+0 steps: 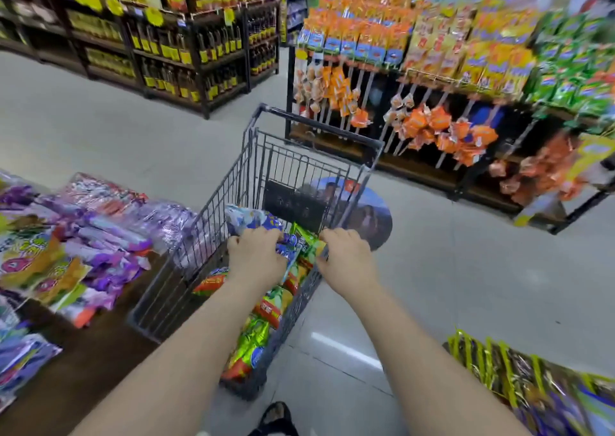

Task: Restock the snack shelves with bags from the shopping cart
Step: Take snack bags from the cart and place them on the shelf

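Observation:
A grey wire shopping cart stands in the aisle in front of me, filled with several snack bags. My left hand reaches into it, fingers curled over a blue and white snack bag at the top of the pile. My right hand has its fingers curled over the cart's right rim, thumb against a green snack bag. More green, orange and yellow bags lie lower in the cart, partly hidden by my left forearm.
A low wooden display with purple and yellow snack bags touches the cart's left side. Snack shelves with orange, yellow and green bags stand ahead right. Bottle shelves stand far left. Another bag display is at bottom right. My sandalled foot is below.

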Demonstrator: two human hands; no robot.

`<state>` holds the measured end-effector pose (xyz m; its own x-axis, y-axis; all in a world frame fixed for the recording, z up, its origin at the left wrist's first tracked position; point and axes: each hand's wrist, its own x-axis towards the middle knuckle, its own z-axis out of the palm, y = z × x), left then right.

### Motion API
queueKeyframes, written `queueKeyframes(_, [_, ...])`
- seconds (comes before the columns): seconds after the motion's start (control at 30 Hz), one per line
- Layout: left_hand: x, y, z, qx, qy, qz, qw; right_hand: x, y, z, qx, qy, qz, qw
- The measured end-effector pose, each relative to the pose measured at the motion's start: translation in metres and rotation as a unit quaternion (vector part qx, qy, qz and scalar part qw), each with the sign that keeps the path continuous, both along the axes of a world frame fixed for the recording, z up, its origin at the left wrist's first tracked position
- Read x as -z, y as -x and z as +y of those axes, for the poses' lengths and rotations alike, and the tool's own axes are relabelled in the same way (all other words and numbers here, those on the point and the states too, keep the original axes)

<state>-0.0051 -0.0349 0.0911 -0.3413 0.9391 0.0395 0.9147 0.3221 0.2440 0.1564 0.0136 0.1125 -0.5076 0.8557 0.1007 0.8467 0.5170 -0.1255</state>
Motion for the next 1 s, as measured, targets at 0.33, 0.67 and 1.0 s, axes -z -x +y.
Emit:
queueKeyframes(0.33, [0.051,0.087,0.122,-0.083,0.056,-0.05,0.994,0.063,0.089,0.151,-0.037,0.12,-0.015,0.992])
queueKeyframes(0.67, [0.149,0.151,0.203,-0.255,0.17,-0.103,0.946,0.154,0.183,0.285,-0.148,0.266,-0.019,0.952])
queueKeyframes(1.0, [0.228,0.177,0.297,-0.413,0.169,-0.266,0.854,0.234,0.226,0.378,-0.26,0.318,-0.111,0.905])
